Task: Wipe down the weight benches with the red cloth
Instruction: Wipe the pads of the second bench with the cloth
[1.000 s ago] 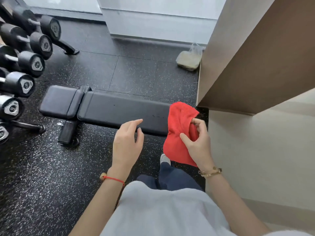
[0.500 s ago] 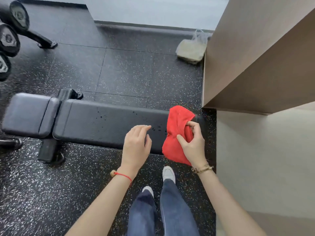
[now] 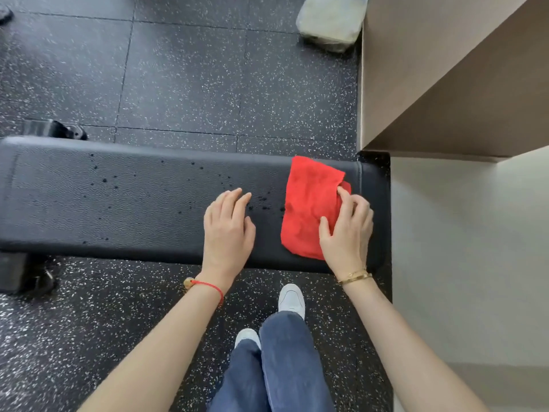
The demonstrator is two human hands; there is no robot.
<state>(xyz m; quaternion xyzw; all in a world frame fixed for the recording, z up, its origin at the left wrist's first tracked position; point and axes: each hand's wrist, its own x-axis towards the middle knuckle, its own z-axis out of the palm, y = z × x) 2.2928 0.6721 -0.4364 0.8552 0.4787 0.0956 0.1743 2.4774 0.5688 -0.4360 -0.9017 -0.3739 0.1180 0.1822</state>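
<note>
You are at the start of the wipe: the red cloth [image 3: 312, 203] lies on the right end of the weight bench [image 3: 133, 200], just short of the seam near that end, and no stroke looks made yet, since dark droplets [image 3: 261, 200] dot the pad to the left of it. Your right hand [image 3: 349, 230] rests on the cloth's right side, its fingers [image 3: 344, 193] curled and pinching the folded edge. Your left hand [image 3: 227, 230] hovers over or rests on the surface just left of the cloth; its fingers are straight, close together and hold nothing, and contact cannot be told.

The next move probably calls for flattening the right palm on the cloth and dragging it left along the surface, through the droplets, with the left hand out of the path.

Count: one bench in view, one red cloth, two hands, two white shoes [image 3: 292, 298], and one pale plastic bag [image 3: 329, 22] on the floor by the wall [image 3: 445, 69].
</note>
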